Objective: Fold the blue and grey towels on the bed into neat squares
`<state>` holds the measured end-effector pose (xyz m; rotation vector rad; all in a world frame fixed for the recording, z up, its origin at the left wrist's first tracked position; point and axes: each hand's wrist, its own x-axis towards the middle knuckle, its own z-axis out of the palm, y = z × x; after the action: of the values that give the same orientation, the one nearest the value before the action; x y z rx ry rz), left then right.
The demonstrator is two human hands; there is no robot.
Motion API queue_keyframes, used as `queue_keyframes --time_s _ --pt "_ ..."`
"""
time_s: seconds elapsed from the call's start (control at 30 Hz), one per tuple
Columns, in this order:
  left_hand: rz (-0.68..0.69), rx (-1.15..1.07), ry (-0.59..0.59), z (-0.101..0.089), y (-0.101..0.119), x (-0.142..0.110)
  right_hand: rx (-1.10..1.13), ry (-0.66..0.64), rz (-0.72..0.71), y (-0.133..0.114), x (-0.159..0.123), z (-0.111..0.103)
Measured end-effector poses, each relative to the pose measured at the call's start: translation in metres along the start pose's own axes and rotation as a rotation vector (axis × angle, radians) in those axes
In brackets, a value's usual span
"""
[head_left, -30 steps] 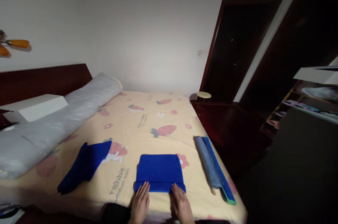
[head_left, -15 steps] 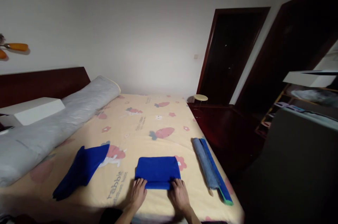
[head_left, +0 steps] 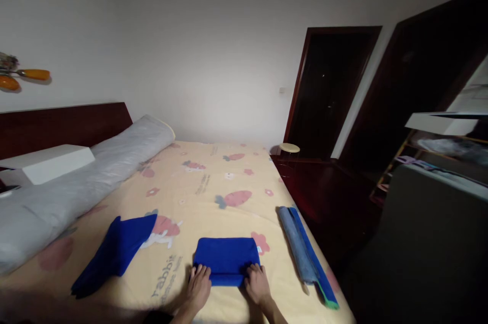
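A blue cloth lies flat on the bed in front of me, its near edge turned over into a narrow folded strip. My left hand grips the left end of that strip with curled fingers. At the strip's right end, my right hand pinches the cloth, fingertips bent over the fold. A small white tag shows at the cloth's right edge. To the left lies another blue cloth, crumpled and untouched. On the right rests a rolled grey-blue cloth beside a long blue strip with a green end.
The bed has a yellow sheet printed with carrots and flowers. A long grey bolster-like roll and a white box shape lie toward the headboard. A round stool stands past the bed's far right corner.
The view has tilted up slightly, so the bed sits lower in the picture. Both hands stay at the ends of the folded strip, the right fingers more curled.
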<state>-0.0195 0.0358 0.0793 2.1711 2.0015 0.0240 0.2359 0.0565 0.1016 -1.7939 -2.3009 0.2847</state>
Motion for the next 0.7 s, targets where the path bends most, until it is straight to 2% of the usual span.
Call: queue_keyframes --time_s 0.17,0.33,0.47,0.57,0.7 --pt "-0.01 -0.003 -0.008 -0.006 -0.001 -0.008 0.009 -0.093 0.033 -0.005 0.0 0.006" --pt "-0.049 0.001 0.004 -0.01 -0.003 -0.008 0.027 -0.084 0.05 -0.008 -0.006 0.001" --pt "-0.102 -0.003 0.022 -0.019 -0.013 -0.012 0.053 0.003 0.052 -0.004 -0.021 -0.003" --pt "-0.1 0.001 0.098 -0.023 -0.022 -0.016 0.079 0.104 0.069 0.003 -0.031 -0.003" --pt "-0.066 0.021 0.179 -0.014 -0.017 -0.014 0.119 0.175 0.004 -0.003 -0.033 -0.002"
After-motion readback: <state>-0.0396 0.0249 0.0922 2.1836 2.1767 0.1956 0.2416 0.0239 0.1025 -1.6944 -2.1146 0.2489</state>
